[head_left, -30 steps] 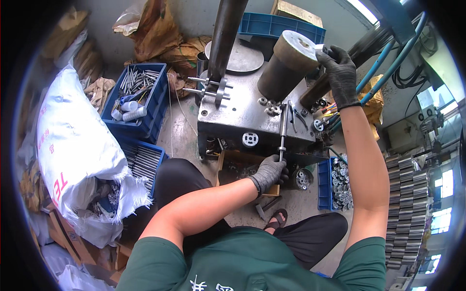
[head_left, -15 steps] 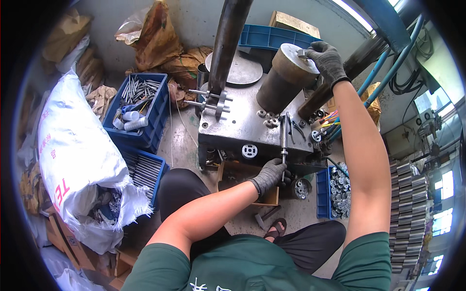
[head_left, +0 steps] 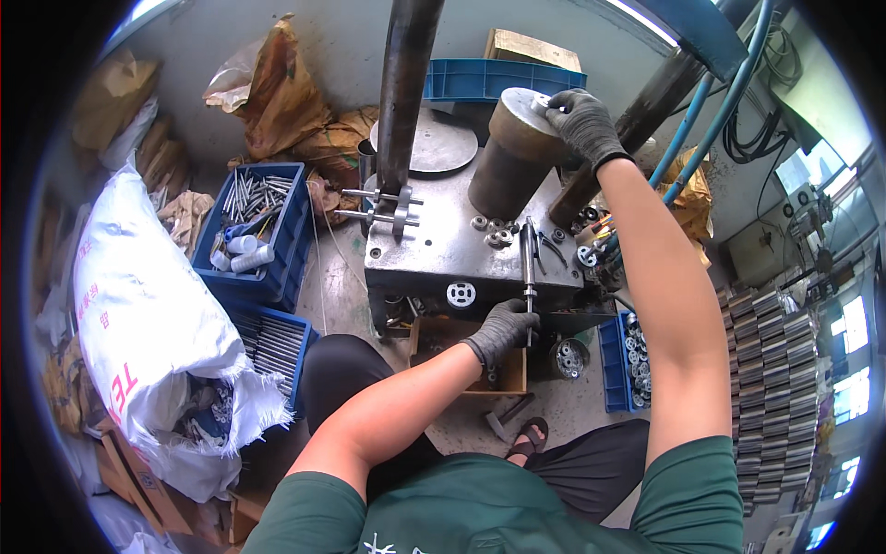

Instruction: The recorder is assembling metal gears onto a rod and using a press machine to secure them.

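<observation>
Over the steel table: two-handed hold.
Left hand is closed around the lower end of a stepped metal rod, which projects past the table's front edge. Right hand, partly curled, grips a small light-coloured part at the thick metal cylinder's top face.

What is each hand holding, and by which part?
The left hand grips the metal rod near its lower end. The right hand seems to pinch a small pale piece by its right end, atop the dark cylinder.
</observation>
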A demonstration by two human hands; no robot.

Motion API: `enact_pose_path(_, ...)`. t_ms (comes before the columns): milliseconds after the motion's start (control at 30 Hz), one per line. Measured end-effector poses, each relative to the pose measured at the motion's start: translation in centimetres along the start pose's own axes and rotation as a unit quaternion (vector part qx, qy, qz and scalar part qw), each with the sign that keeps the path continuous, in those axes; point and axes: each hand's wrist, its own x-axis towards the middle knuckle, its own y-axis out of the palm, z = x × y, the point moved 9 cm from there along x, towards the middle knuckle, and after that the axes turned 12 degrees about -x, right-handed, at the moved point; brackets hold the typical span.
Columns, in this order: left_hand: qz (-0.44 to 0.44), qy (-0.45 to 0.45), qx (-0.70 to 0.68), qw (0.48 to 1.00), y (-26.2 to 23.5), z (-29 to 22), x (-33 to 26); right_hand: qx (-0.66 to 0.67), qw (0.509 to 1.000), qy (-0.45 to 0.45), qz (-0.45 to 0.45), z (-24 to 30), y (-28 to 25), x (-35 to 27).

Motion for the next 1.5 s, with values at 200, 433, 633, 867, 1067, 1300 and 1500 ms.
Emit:
enact_pose_path(200, 0.022, 0.017, 0.019, 0.999, 0.0, -0.7, 0.2, 0.054, 0.98, -0.166, -0.1, -0.7, -5.7, -7.5)
enact_pose_path(433, 0.004, 0.035, 0.152, 0.988, -2.1, -0.6, 0.5, -0.061, 0.973, -0.192, 0.113, -4.2, -11.5, -24.0)
enact_pose_path(633, 0.002, 0.232, 0.203, 0.951, -0.2, -2.9, -1.9, -0.175, 0.963, -0.08, 0.189, -12.8, -16.0, -34.9)
enact_pose_path(867, -0.035, 0.415, 0.316, 0.852, 2.0, -9.8, -4.3, -0.058, 0.993, 0.056, 0.091, -15.3, -16.8, -37.4)
enact_pose_path(1067, 0.055, 0.514, 0.203, 0.831, 7.5, -20.9, -7.2, -0.105, 0.973, -0.001, -0.207, -15.7, -19.4, -31.0)
enact_pose_path(1300, -0.03, 0.648, 0.158, 0.744, 8.5, -38.3, -3.0, -0.117, 0.975, 0.176, -0.071, -20.5, -17.7, -22.7)
enact_pose_path(1500, -0.085, 0.581, 0.153, 0.795, 9.6, -42.4, 3.2, -0.167, 0.97, 0.176, -0.023, -23.6, -15.6, -21.8)
